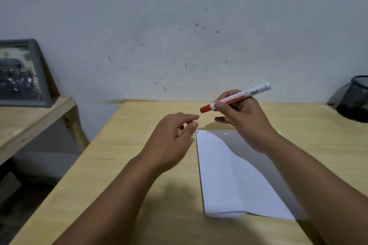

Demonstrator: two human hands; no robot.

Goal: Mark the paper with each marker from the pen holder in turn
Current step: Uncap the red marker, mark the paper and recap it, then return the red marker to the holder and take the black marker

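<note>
My right hand point(242, 118) holds a white marker with a red cap point(235, 97) above the far end of the paper, cap end pointing left. The cap is on. My left hand point(173, 137) hovers just left of the cap, fingers loosely curled and holding nothing. A white sheet of paper point(229, 175) lies on the wooden table point(139, 195); two short marks, one dark and one red, sit at the paper's far left corner point(197, 131). A black mesh pen holder point(356, 97) stands at the table's far right, cut off by the frame edge.
A grey-framed picture point(22, 73) leans on a wooden shelf point(29, 121) to the left, separated from the table by a gap. A stained white wall point(179, 36) rises directly behind the table.
</note>
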